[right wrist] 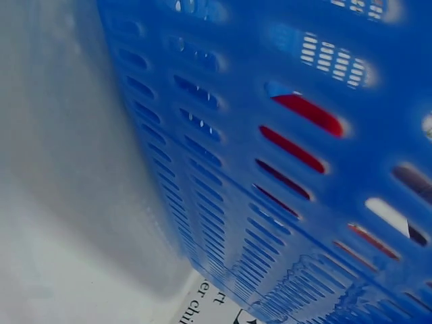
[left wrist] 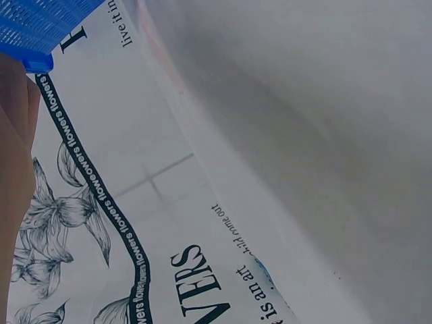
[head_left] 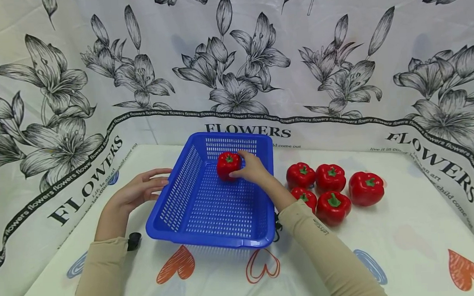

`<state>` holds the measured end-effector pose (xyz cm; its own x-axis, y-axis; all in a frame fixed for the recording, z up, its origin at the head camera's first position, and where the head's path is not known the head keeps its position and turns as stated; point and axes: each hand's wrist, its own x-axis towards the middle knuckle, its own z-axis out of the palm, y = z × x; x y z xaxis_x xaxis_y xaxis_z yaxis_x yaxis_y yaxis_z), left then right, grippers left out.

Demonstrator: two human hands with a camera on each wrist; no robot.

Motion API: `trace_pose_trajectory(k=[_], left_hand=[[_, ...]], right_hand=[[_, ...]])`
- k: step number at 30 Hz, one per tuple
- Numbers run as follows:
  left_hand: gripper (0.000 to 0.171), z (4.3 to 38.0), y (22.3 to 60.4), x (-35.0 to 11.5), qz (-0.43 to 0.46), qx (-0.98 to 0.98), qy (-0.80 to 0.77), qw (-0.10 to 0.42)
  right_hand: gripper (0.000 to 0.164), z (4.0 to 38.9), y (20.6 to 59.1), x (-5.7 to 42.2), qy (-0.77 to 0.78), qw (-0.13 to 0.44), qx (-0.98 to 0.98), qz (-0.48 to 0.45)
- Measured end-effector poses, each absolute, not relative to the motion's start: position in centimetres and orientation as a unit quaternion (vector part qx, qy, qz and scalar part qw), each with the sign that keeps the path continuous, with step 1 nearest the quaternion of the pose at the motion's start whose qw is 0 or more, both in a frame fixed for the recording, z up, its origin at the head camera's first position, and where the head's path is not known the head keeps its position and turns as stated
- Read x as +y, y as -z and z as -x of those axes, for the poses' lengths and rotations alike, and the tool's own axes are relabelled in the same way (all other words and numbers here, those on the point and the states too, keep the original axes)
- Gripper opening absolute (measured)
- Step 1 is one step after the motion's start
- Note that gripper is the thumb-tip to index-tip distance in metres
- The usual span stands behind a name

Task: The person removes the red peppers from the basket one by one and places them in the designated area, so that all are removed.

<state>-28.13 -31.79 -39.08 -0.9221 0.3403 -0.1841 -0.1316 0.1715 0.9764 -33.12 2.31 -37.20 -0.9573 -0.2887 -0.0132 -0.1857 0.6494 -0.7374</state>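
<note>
A blue plastic basket [head_left: 224, 207] with slotted walls stands in the middle of the table. Inside it, toward the back, my right hand [head_left: 252, 167] grips a red bell pepper [head_left: 227, 166] with a green stem, thumb and fingers around its right side. Through the slots of the basket wall [right wrist: 233, 152], red parts of the pepper [right wrist: 310, 115] show in the right wrist view. My left hand [head_left: 143, 189] is beside the basket's left rim, its fingers loosely bent and holding nothing. The left wrist view catches only part of that hand [left wrist: 15, 128] near a basket corner [left wrist: 40, 34].
Several more red bell peppers [head_left: 333, 207] sit grouped right of the basket, partly behind my right forearm. A patterned white cloth [head_left: 409, 228] covers the table, and a flower-printed curtain [head_left: 230, 44] hangs behind. A small black object [head_left: 134, 241] is at my left wrist.
</note>
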Motion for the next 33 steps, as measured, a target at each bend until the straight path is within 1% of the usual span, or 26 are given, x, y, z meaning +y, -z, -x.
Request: trace_pose_trajectory(k=[9,18,24,33], left_hand=[[0.030,28.15,39.09,-31.68,-0.069,0.742,-0.641,0.185],[0.029,28.07,39.01,-31.66,-0.067,0.738,-0.644,0.188],[0.029,28.13,39.07,-31.72,-0.068,0.735,-0.648,0.189],[0.030,28.17,39.25,-31.70,-0.064,0.736,-0.647,0.188]], right_hand=[[0.080,33.22,37.25,2.10,0.410,0.068,0.902,0.119],[0.071,33.21,37.29,2.03,0.425,0.057,0.895,0.126],[0.066,33.16,37.41,1.98,0.425,0.041,0.894,0.132],[0.065,33.05,37.62,2.03,0.453,0.023,0.880,0.138]])
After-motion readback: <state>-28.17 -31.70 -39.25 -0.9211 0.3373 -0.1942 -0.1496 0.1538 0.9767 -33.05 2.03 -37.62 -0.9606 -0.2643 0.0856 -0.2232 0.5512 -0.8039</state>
